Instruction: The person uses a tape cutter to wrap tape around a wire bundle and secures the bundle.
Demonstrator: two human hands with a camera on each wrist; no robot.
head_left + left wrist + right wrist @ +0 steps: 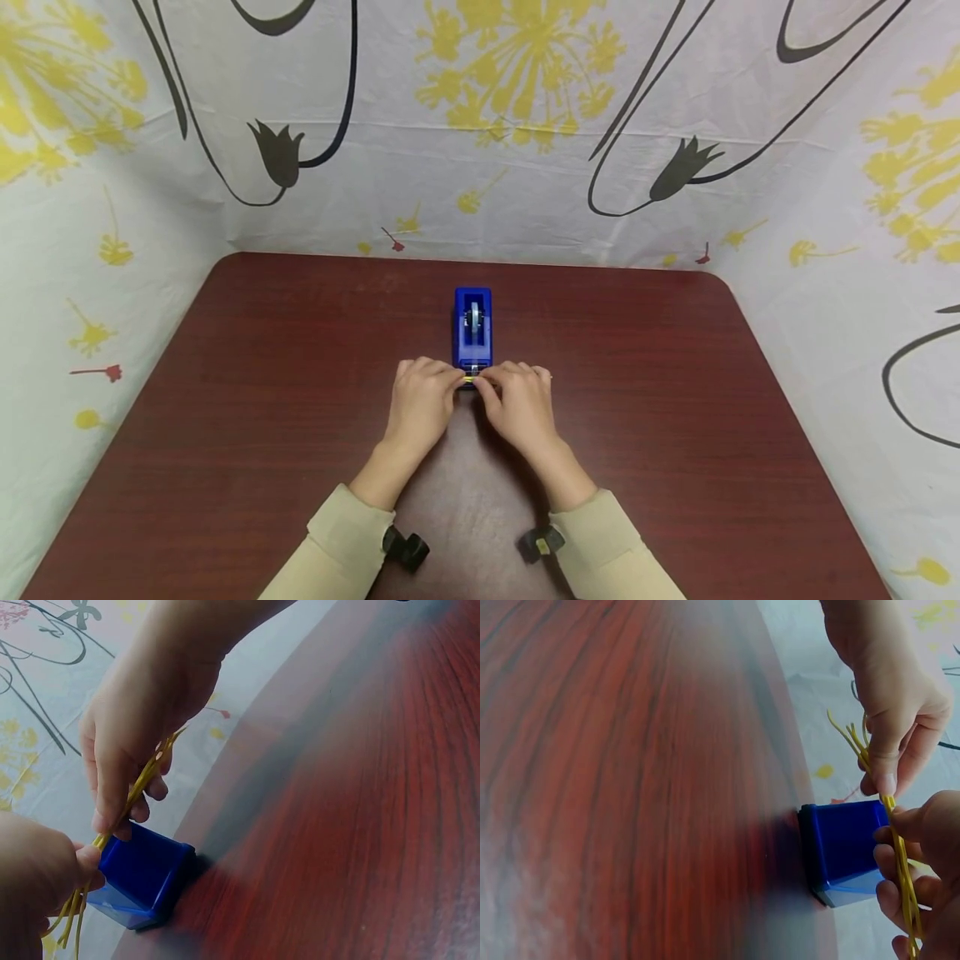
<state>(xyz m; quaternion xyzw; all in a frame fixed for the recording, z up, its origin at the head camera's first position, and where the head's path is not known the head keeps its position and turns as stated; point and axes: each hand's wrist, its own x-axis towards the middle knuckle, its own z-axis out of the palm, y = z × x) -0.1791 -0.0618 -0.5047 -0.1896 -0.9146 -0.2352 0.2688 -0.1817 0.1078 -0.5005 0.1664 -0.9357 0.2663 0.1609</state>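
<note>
A blue tape dispenser (472, 353) stands upright at the middle of the table, with a roll of tape (475, 320) in it. Right at its near end, my left hand (422, 402) and right hand (522, 405) meet, thumbs and fingers pinching a bundle of thin yellow strands (901, 862). The bundle runs across the dispenser's front, and its loose ends fan out past both hands. In the left wrist view, the strands (136, 789) pass from the left hand (37, 874) up to the right hand (142, 712). Fingers partly hide the bundle.
The dark red wooden table (300, 375) has rounded far corners. Behind it and along its sides hangs a white patterned cloth (390, 167) with yellow and dark flowers. Small black wrist devices (406, 550) sit at both beige sleeves (333, 542).
</note>
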